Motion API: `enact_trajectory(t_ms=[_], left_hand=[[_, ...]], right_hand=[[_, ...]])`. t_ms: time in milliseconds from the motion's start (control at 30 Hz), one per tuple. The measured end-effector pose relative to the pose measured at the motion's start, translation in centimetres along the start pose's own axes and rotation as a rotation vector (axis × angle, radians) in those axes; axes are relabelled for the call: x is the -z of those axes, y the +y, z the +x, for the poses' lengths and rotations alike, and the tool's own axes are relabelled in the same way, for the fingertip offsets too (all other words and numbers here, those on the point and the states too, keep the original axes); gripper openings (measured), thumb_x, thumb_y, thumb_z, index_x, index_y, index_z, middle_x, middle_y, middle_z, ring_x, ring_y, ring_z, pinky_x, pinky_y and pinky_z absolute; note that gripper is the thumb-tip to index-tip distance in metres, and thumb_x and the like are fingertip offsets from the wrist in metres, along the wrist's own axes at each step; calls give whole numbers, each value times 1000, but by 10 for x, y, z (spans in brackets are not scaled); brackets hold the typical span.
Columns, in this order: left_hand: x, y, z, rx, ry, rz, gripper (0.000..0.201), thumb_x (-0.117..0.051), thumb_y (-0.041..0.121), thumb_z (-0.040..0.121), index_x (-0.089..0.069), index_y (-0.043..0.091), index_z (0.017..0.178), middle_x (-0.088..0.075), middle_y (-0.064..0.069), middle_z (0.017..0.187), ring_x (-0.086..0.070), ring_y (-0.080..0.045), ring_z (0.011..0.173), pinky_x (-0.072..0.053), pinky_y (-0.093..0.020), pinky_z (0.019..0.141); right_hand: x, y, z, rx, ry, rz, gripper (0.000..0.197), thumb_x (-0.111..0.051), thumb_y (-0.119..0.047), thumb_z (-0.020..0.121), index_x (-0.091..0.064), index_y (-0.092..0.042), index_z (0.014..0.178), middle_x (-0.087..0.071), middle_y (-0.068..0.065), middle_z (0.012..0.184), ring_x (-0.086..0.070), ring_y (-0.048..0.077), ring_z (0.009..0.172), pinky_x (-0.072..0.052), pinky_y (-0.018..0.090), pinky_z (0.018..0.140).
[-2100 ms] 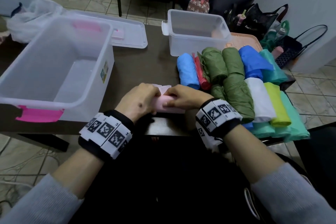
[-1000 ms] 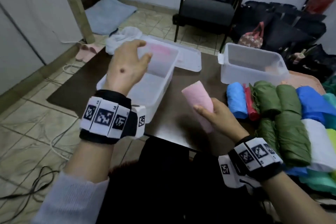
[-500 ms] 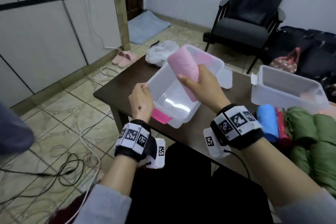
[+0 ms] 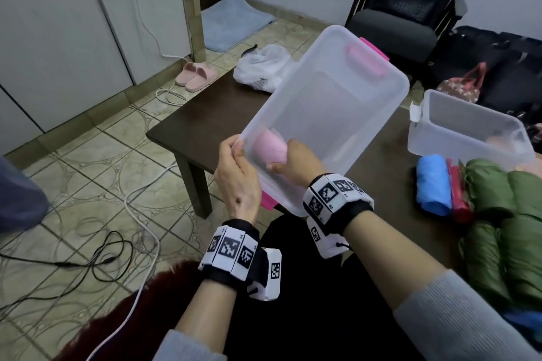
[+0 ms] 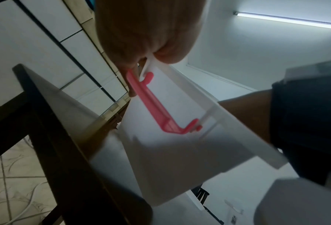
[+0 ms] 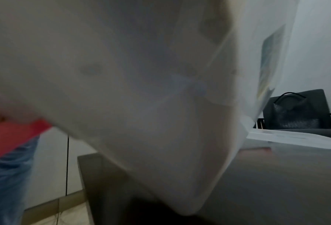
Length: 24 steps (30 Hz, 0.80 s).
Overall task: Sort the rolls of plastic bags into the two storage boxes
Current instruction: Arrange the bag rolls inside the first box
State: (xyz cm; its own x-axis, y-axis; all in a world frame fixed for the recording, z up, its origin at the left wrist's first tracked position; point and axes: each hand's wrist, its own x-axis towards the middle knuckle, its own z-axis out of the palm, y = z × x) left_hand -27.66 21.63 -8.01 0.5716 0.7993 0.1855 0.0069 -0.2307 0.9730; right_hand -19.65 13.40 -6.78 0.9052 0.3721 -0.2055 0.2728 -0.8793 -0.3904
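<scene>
Head view alone: pink roll (image 4: 269, 150) inside tilted box (image 4: 337, 114), seemingly gripped.

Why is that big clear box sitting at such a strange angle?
The big clear box is tipped up toward the person. The left hand grips its near rim while the right hand holds the pink roll inside. The smaller box sits flat on the table.

a blurred translucent box (image 6: 141, 91) fills most of the frame, its wall close to the lens. a red patch (image 6: 12, 137) shows at the left edge, with blue fabric (image 6: 7, 182) below it. beneath the box lies a dark table (image 6: 266, 182). a lid (image 6: 295, 138) lies on it at right. behind stands a chair (image 6: 314, 106) bearing a dark bag (image 6: 295, 115).
</scene>
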Motion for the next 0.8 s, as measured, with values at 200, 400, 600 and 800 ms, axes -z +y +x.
enact_trajectory(t_ms=[200,400,600,800], left_hand=[[-1,-4,-2,19,37,14,29,-38,23,101,-60,6,111,-68,-5,107,-51,-8,87,-32,-11,68],[-1,-8,0,14,52,4,28,-38,19,101,-60,3,109,-60,6,94,-48,-4,82,-31,3,62],[1,-7,-4,21,73,-21,27,-40,18,101,-60,2,108,-60,5,95,-51,-7,84,-31,4,64],[4,0,7,43,9,61,27,-39,21,101,-60,8,113,-66,-6,110,-57,-18,97,-32,-11,72]], right_hand=[[0,0,10,23,-189,-44,61,-52,-48,91,-40,-4,131,-49,14,132,-47,30,119,-35,30,86],[-1,-7,11,116,1,61,43,-50,-29,96,-44,-8,134,-48,17,132,-45,31,121,-34,33,98],[5,-7,13,142,-168,-32,33,-38,-22,101,-50,-8,128,-52,15,133,-48,32,121,-36,31,95],[15,-9,6,413,521,-136,50,-42,9,84,-55,-8,129,-54,12,135,-38,34,134,-24,49,111]])
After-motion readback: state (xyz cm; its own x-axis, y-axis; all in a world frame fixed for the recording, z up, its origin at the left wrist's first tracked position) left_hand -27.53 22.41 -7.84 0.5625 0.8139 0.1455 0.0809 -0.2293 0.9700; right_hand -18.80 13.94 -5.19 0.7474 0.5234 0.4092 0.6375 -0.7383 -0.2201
